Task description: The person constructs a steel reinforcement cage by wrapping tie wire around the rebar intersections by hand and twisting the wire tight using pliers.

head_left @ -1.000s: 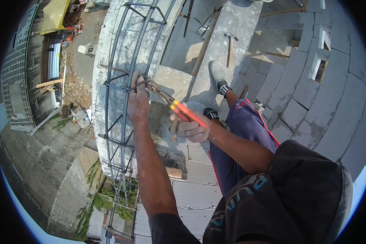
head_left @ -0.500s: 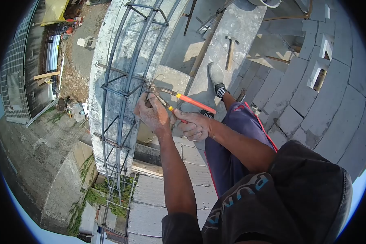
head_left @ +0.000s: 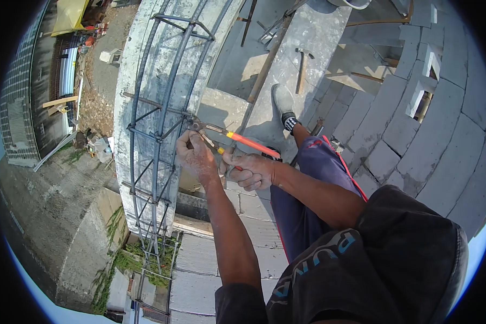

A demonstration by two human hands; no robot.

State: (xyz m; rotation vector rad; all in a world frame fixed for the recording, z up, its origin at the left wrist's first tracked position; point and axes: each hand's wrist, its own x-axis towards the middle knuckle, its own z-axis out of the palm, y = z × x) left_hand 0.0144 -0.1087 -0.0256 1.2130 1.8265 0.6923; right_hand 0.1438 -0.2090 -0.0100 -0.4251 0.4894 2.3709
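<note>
A pair of pincers (head_left: 252,144) with red and yellow handles is spread wide, its jaws beside a bar of the rebar cage (head_left: 157,135). My right hand (head_left: 251,171) is closed around the lower handle; the upper handle points out freely over my leg. Close to the jaws, my left hand (head_left: 197,157) has its fingers drawn together by the cage's near bar. Whatever those fingers pinch is too small or hidden to make out. The cage lies along a pale concrete beam (head_left: 123,81).
A hammer (head_left: 303,70) lies on a concrete plank (head_left: 324,27) near my shoe (head_left: 283,98). Grey block walling (head_left: 443,124) stands on the right. Beyond the beam's left edge is a drop to the ground (head_left: 43,205). A bucket rim (head_left: 356,4) shows at the top.
The view has shifted slightly, so the cage sits further left. Both hands and the pincers appear a little lower and further left. The same grip on the lower handle continues.
</note>
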